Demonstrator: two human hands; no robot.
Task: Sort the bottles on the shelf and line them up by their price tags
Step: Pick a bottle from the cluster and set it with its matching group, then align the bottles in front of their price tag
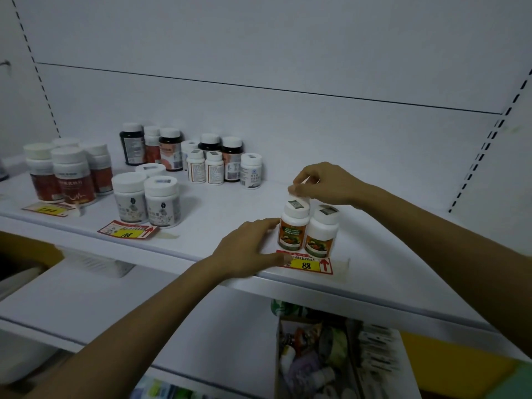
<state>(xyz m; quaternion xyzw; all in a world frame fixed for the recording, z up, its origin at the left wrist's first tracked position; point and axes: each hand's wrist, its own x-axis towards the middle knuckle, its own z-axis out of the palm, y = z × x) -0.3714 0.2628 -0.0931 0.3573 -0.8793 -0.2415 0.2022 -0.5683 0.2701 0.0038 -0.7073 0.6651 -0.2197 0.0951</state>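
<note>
Roughly, the job looks about halfway done, judging from how the bottles lie. The left hand (253,250) lies flat on the shelf (218,208). Its fingers are straight and together, their tips touching the side of the nearer of two orange-label bottles (292,230), and its thumb rests on the edge of the 88 tag (308,265). Just above those two, the right hand (326,182) has its fingertips pinched on the white cap of a third bottle (299,195). That bottle stands directly behind the pair and its label is hidden, so I cannot tell whether it matches them.

Well off to the left of the left hand, grey-label bottles (148,203) stand grouped behind the 108 tag (128,230). Farther left again, red-label bottles (70,177) stand behind the 280 tag (47,210). These two groups look placed, though loosely bunched rather than in tidy rows.

What is left, I judge, is the mixed cluster (198,156) of dark and white bottles. It sits toward the back wall, beyond and to the left of both hands, with no tag visible in front of it. The orange group under the hands also needs squaring up behind its tag.
</note>
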